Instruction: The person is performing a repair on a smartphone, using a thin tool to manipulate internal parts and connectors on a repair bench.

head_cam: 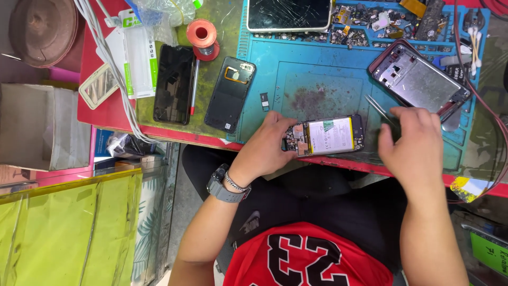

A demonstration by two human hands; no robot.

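Holding: the left hand (267, 145) grips the left end of an opened phone (325, 136), fingers curled around it.
Opened phone: it lies flat at the near edge of the blue work mat (317, 79), with its back off. A white battery with a yellow stripe shows in the middle, and small circuit parts show at the left end.
Right hand: the right hand (410, 143) is just beside the right end of the opened phone. It pinches thin metal tweezers (378, 108), and the fingers are close together around them.
Tweezers: the tips point up and to the left, over the mat, above the phone's right end.
Left wrist: a grey watch (222, 185) and a silver chain bracelet (235, 184) sit on it.
Phone frame: a dark red phone frame (418, 79) lies tilted near the far right corner of the mat.
Cracked phone: a phone with a cracked screen (288, 14) lies at the far edge of the mat, next to a pile of tiny parts (370, 24).
Left of the mat: a black back cover (230, 94) and a dark screen panel (173, 83) lie side by side on the green part of the table.
Solder reel: an orange reel (201, 34) stands near the far edge, behind the back cover.
Cotton swabs: a few (473, 42) rest at the right edge of the mat.
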